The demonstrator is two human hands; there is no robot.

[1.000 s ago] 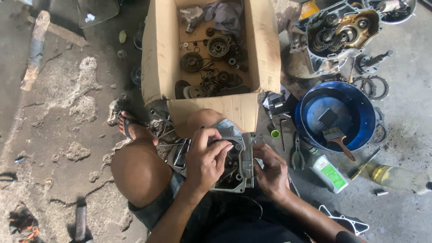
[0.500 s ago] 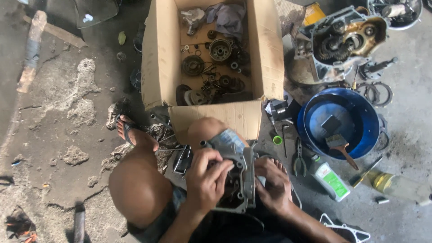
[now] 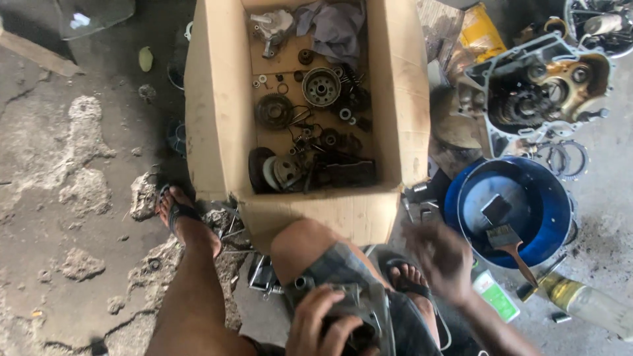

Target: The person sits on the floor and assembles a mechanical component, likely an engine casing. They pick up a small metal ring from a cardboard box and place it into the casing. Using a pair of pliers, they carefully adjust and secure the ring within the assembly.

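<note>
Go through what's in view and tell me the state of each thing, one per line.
Left hand: gripping the grey engine cover on the lap.
Right hand: open, empty, blurred.
Cardboard box: open, holding gears and parts.
Blue basin: upright, paintbrush inside.
Engine case: opened, gears exposed.

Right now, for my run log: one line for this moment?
left hand on engine cover | right hand raised, empty, blurred | box ahead
</note>
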